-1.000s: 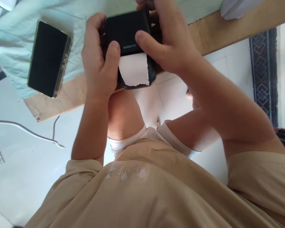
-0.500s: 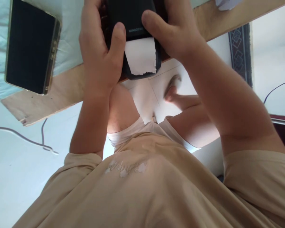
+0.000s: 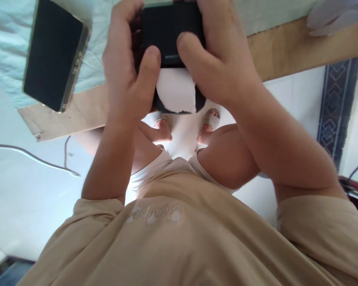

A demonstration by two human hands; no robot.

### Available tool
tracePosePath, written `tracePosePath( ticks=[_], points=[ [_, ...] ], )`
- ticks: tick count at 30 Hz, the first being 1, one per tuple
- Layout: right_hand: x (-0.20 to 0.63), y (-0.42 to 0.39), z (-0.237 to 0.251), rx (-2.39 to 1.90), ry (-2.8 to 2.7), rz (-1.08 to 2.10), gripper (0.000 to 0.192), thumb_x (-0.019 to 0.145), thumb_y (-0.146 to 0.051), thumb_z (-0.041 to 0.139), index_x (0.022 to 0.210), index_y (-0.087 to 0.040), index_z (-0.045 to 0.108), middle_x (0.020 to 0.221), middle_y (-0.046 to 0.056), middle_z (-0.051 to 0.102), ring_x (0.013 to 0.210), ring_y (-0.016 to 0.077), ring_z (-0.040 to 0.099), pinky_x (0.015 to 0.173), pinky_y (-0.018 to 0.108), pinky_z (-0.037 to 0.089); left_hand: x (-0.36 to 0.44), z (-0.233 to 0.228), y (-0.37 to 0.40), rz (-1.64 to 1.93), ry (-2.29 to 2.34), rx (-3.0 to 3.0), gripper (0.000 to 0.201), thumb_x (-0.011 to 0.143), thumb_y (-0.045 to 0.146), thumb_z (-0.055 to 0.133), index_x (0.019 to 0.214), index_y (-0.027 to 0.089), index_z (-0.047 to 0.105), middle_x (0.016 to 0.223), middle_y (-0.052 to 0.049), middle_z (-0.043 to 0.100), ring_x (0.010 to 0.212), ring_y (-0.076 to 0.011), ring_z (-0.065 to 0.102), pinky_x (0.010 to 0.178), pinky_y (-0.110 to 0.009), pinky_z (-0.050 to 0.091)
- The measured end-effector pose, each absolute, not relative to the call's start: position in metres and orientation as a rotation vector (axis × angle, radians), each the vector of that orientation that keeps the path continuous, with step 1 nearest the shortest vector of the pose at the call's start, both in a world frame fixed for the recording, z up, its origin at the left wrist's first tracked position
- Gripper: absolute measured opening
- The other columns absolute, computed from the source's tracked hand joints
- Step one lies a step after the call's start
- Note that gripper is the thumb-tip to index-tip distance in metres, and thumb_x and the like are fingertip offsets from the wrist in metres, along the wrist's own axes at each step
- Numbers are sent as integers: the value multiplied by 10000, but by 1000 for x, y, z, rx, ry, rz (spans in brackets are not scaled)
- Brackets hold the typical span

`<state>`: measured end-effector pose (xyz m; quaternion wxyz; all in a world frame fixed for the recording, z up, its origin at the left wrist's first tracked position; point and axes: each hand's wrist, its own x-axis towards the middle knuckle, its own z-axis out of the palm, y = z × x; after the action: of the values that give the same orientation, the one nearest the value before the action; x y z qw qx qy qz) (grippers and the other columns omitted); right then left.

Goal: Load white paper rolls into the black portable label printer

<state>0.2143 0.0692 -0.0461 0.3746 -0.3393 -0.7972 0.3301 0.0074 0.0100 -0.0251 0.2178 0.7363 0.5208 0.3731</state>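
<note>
one phone (image 3: 54,55) with a dark screen and a gold-toned rim lies tilted on the pale green cloth (image 3: 6,51) near the left end of the wooden surface (image 3: 86,113), close to its front edge. below that edge one thin cable (image 3: 32,158) trails over the white floor. to the right, the left hand (image 3: 127,75) is curled shut around the left side of one small black label printer (image 3: 172,31), its thumb pressed on the printer's front where the white paper (image 3: 175,90) comes out. the printer is held off the surface, in front of its front edge, about the middle. one strip of paper shows, with a ragged torn lower end. the right hand (image 3: 219,59) is closed around the printer's right side, thumb lying across the front just above the paper. both hands touch the printer. further right, one crumpled pale piece (image 3: 334,18) rests on the surface near its right end; what it is cannot be told.
</note>
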Motion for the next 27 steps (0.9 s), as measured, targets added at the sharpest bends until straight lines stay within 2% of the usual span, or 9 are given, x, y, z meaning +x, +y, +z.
tracePosePath(
  ticks=[4, 8, 12, 14, 17, 21, 24, 25, 27],
  points=[
    [208, 58, -34, -894, -1853, 862, 591, 884, -295, 375, 1330, -12, 640, 1332, 155, 666, 1209, 183, 571, 1038, 351, 521, 17, -15, 0, 1016, 1502, 1953, 695, 1151, 619, 477, 1587, 81, 541, 1457, -96, 671, 1339, -267, 681, 1181, -378, 609],
    [199, 55, -34, -888, -1781, 945, 628, 834, -340, 354, 1295, -29, 646, 1300, 146, 658, 1244, 216, 553, 1113, 414, 502, 11, -21, 3, 1166, 1439, 1794, 448, 1113, 306, 618, 1522, 131, 659, 1379, -33, 715, 1344, -290, 704, 1223, -370, 589],
    [198, 58, -37, -878, -1793, 971, 667, 822, -358, 357, 1328, -16, 625, 1250, 158, 612, 1211, 234, 545, 1218, 534, 476, 9, -20, 8, 1181, 1400, 1615, 436, 1058, 163, 676, 1493, 138, 680, 1363, -27, 716, 1411, -313, 677, 1327, -413, 511],
    [201, 61, -37, -887, -1809, 973, 674, 815, -356, 350, 1327, -13, 622, 1270, 173, 600, 1221, 243, 538, 1285, 601, 438, 9, -18, 13, 1261, 1404, 1349, 328, 1126, 212, 561, 1368, 81, 739, 1274, -62, 721, 1443, -338, 673, 1369, -482, 474],
    [208, 65, -25, -893, -1962, 998, 732, 811, -383, 335, 1388, -26, 610, 1374, 171, 609, 1322, 271, 542, 1378, 649, 353, 12, -16, 17, 1446, 1297, 807, 698, 1201, 285, 131, 1260, 19, 773, 1134, -119, 716, 1552, -372, 619, 1383, -546, 461],
    [216, 68, 4, -1166, -2283, 990, 729, 923, -301, 328, 1582, -125, 586, 1491, 9, 640, 1434, 219, 558, 1420, 449, 318, 20, -16, 13, 1480, 1006, 677, 1020, 1058, 81, -242, 1313, 22, 743, 1133, -85, 696, 1580, -308, 616, 1415, -492, 409],
    [212, 79, 3, -1301, -2317, 978, 656, 1061, -335, 294, 1632, -147, 555, 1535, -37, 638, 1547, 219, 510, 1423, 406, 309, 19, -20, 11, 1385, 1039, 1100, 819, 1089, -5, -62, 1290, 54, 730, 1161, -12, 704, 1385, -210, 740, 1398, -399, 414],
    [210, 85, -4, -1145, -2346, 1007, 661, 1054, -402, 376, 1631, -119, 532, 1544, -2, 631, 1489, 242, 556, 1392, 443, 374, 16, -23, 11, 1349, 1085, 1268, 651, 1118, -3, 106, 1310, 80, 723, 1174, 6, 718, 1323, -191, 751, 1365, -357, 443],
    [208, 99, -24, -940, -2297, 1065, 623, 1016, -330, 475, 1602, -122, 521, 1577, 22, 592, 1443, 242, 560, 1377, 491, 413, 7, -29, 14, 1295, 1149, 1542, 366, 1093, 53, 473, 1359, 144, 707, 1227, 23, 745, 1259, -199, 730, 1259, -300, 515]
  ],
)
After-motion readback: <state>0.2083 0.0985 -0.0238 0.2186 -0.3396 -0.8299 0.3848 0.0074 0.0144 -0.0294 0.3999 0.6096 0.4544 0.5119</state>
